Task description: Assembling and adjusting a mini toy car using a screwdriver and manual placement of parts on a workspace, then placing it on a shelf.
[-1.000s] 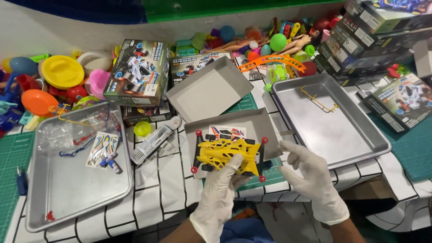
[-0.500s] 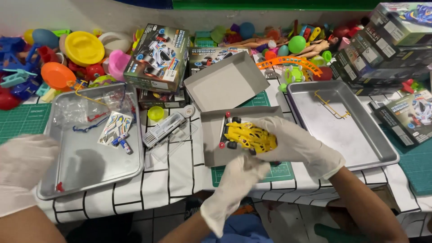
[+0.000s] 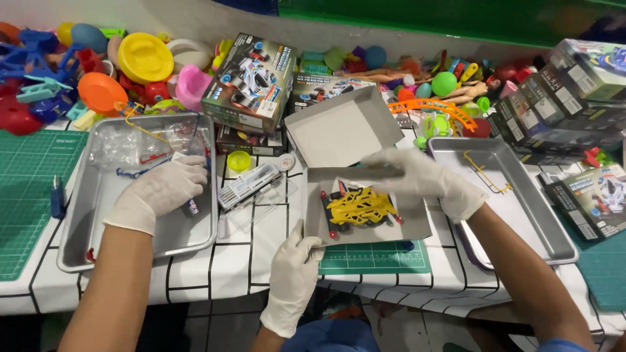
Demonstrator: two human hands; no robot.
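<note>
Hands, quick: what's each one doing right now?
Left hand: curled over small parts in the metal tray; grip cannot be told.
Right hand: open, fingers flat on the grey box.
Another person's hand: pinching the box's near edge.

My open box [image 3: 365,215] sits mid-desk [image 3: 248,261] with the toy car [image 3: 358,207] in it. Left of the box lies a clear case [image 3: 251,189], then a metal tray [image 3: 85,221] farther left. Right of the box lies a second tray [image 3: 521,215]. Behind the box stand kit boxes [image 3: 251,81] and piled toys [image 3: 430,85].
</note>
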